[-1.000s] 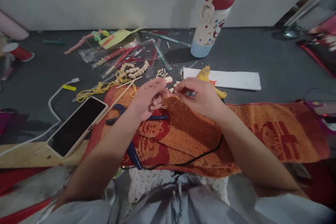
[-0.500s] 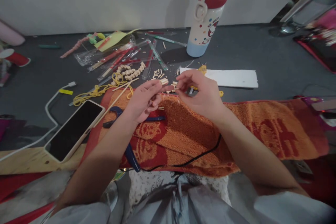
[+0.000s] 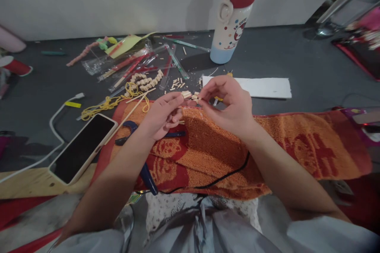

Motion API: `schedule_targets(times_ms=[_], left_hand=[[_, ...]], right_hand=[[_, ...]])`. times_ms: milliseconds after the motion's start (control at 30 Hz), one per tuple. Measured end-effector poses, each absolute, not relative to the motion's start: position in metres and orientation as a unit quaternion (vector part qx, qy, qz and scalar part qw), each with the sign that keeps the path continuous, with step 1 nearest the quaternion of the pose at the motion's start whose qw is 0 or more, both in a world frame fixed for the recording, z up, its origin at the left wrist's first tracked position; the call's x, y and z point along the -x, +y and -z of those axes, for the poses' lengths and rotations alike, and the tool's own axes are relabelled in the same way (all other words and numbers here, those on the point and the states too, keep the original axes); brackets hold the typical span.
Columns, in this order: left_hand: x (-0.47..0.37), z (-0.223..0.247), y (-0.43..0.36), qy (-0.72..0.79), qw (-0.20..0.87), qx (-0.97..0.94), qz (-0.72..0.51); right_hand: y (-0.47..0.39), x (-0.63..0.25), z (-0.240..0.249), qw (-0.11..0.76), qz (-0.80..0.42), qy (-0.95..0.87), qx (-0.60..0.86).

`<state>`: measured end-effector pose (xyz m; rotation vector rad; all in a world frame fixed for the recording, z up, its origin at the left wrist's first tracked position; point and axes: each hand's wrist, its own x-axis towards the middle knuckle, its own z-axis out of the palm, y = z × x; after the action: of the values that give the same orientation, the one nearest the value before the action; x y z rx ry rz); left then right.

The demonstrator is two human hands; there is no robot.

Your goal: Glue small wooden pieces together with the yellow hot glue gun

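Currently, the work stands partway along, judging by the layout. The left hand (image 3: 163, 114) has its thumb and forefinger closed on a small wooden block (image 3: 186, 94), with the remaining fingers partly curled. The right hand (image 3: 230, 104) is set opposite, just beside the block; its thumb and fingertips are nearly together and appear to pinch a small pale piece (image 3: 199, 99). Contact between piece and block cannot be confirmed. Both hands are positioned over the rear edge of the towel (image 3: 213, 142).

Completed, as far as shown: wooden strips (image 3: 151, 81), apparently made of short lengths set side by side, lie on the table (image 3: 285, 55) beyond the left hand. The bonding method cannot be determined. The block appears to be of similar make.

Remaining: loose pieces (image 3: 178, 83) lie scattered on the table in front of the strips, apparently unused. A long stick (image 3: 127, 117) rests beside the phone (image 3: 84, 148), uncut as far as visible. Wrapped sticks (image 3: 130, 69) lie farther back.

Adjacent items: a blue-handled tool (image 3: 148, 180) lies on the towel, partly covered by the left forearm. A yellow tool (image 3: 219, 99) is mostly hidden behind the right hand, near a white board (image 3: 267, 87). Yellow cord (image 3: 101, 108) lies near the strips.
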<state>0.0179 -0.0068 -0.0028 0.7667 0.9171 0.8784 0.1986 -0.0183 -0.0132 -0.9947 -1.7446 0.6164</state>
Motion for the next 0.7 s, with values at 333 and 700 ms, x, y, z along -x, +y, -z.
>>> schedule_targets(times_ms=[333, 700], left_hand=[[-0.0195, 0.0062, -0.008, 0.453, 0.724, -0.366, -0.37], [-0.0183, 0.0098, -0.0073, 0.448, 0.722, -0.385, -0.359]], right_hand=[[-0.0242, -0.1948, 0.0117, 0.467, -0.164, -0.746, 0.445], [-0.0264, -0.1919, 0.014, 0.481, -0.148, -0.75, 0.43]])
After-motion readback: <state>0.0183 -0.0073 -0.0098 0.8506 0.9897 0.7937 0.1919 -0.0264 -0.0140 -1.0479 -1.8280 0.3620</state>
